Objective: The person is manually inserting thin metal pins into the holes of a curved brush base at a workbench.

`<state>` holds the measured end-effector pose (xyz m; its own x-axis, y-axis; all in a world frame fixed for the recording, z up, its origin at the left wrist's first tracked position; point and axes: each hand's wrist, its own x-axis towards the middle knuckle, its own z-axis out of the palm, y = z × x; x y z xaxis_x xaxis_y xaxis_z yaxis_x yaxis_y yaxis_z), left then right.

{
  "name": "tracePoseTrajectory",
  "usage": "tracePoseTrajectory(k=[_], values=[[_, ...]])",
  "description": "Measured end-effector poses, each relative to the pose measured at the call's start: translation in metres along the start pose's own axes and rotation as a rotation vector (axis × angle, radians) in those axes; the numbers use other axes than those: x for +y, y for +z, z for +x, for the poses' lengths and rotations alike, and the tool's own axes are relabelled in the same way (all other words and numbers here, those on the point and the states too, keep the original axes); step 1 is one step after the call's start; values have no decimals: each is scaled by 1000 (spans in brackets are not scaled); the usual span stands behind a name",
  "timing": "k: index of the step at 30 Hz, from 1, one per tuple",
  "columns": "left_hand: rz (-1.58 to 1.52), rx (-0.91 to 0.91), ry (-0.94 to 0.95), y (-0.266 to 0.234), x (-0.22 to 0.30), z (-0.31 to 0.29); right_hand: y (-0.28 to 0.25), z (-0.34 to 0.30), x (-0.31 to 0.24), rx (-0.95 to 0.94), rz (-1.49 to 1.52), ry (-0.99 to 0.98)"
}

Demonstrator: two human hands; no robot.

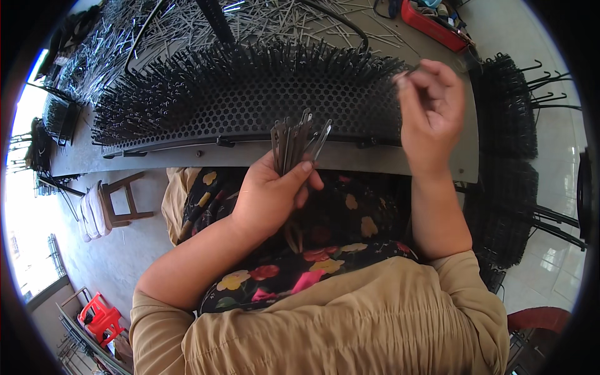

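Clock positions are read from the centre of the view, twelve at the top.

Your left hand (265,194), just off centre toward nine, is closed around a bundle of metal strips (289,147), thumb across the front. The strips stand nearly upright just short of twelve, eyed ends uppermost and slightly fanned. In my judgement, this hold keeps the ends spread and reachable for your other hand, while the low grip steadies the bundle.

Your right hand (431,106), at two, is raised by the right end of the rack, fingers curled and thumb drawn up close to the index finger. A thin dark piece seems to lie between the tips, but blur there leaves me unable to tell whether it is gripped.

The rack (250,109), black and pierced with rows of holes, lies at twelve on the table (169,159), near its front edge. Dark pins (144,87) crowd its far side and its left end. Set squarely before your lap, it appears placed to serve both hands equally.

Loose metal (269,25) lies scattered from eleven to twelve beyond the rack; a red box (431,28) sits at one. Both positions seem chosen to leave your hands room.
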<state>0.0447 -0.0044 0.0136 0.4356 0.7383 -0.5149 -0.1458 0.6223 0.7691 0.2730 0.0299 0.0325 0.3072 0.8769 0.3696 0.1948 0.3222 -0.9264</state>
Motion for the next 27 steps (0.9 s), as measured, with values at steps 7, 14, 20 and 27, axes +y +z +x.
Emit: tracePoseTrajectory(k=[7, 14, 20, 27], values=[[52, 26, -18, -1, 0, 0, -7, 22, 29, 165, -464, -601], [91, 37, -31, -1, 1, 0, -7, 30, 18, 28, -676, -570], [59, 53, -29, -3, 1, -1, -7, 31, 16, 82, -715, -604], [48, 43, -32, -6, 2, -2, -9, 34, 13, -120, -387, -519]])
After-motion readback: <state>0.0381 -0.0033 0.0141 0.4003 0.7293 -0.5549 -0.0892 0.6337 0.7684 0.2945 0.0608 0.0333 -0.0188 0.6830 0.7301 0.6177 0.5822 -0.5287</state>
